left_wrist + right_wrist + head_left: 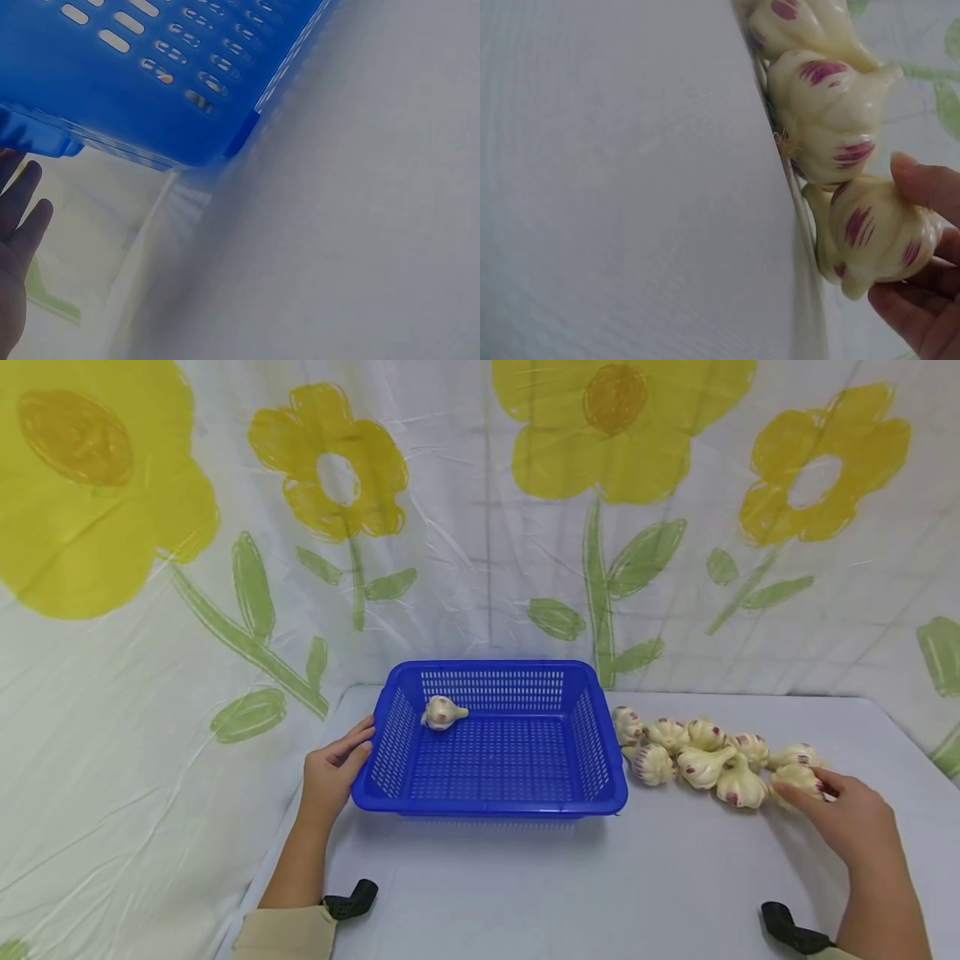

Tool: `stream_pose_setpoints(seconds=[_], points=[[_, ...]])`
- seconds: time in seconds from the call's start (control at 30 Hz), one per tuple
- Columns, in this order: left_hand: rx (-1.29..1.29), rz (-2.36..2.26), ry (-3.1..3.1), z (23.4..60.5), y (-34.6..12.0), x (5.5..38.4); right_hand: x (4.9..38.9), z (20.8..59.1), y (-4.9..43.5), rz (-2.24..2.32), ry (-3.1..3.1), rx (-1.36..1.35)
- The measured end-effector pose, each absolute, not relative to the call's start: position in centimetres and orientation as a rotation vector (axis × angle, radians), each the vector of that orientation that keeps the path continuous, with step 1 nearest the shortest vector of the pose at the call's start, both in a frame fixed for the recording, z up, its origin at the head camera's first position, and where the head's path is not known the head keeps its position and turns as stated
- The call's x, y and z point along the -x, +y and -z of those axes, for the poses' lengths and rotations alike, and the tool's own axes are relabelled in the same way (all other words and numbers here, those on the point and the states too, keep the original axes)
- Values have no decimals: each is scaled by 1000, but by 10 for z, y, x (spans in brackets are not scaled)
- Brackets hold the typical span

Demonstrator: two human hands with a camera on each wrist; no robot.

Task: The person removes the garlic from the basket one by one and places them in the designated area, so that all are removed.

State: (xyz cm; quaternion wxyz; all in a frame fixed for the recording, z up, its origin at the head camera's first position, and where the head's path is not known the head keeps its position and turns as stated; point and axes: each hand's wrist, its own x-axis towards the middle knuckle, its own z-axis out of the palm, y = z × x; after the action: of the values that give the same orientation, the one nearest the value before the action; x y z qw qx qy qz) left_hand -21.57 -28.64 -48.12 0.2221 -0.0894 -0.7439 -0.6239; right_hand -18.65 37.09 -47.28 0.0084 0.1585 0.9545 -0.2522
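A blue plastic basket (pixel 487 806) with slotted walls stands on the table, one garlic bulb (pixel 442 713) lying inside near its back left. My left hand (pixel 333 777) touches the basket's left rim. In the left wrist view, that hand's fingers (pixel 26 217) look straight beside the basket's blue wall (pixel 150 97). Off to the right, my right hand (pixel 855 818) holds a purple-streaked garlic bulb (pixel 885 229) between thumb and fingers, at the right end of a cluster of several garlic bulbs (pixel 703 767). Another garlic bulb (pixel 829 112) sits right beside the held one.
The cluster's leftmost bulb (pixel 627 725) lies close against the basket's right side. A white cloth covers the table (pixel 540 893). Behind it hangs a white curtain (pixel 450 610) printed with yellow flowers. Black wrist devices show at both forearms.
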Motion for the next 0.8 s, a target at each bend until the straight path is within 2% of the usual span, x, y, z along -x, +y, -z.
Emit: stream_pose_setpoints(seconds=[0.33, 0.8], points=[[225, 1748, -2035, 484, -286, 217, 188, 476, 372, 740, 2961, -415], [214, 1728, -2047, 485, -286, 217, 189, 473, 371, 742, 2942, -448]])
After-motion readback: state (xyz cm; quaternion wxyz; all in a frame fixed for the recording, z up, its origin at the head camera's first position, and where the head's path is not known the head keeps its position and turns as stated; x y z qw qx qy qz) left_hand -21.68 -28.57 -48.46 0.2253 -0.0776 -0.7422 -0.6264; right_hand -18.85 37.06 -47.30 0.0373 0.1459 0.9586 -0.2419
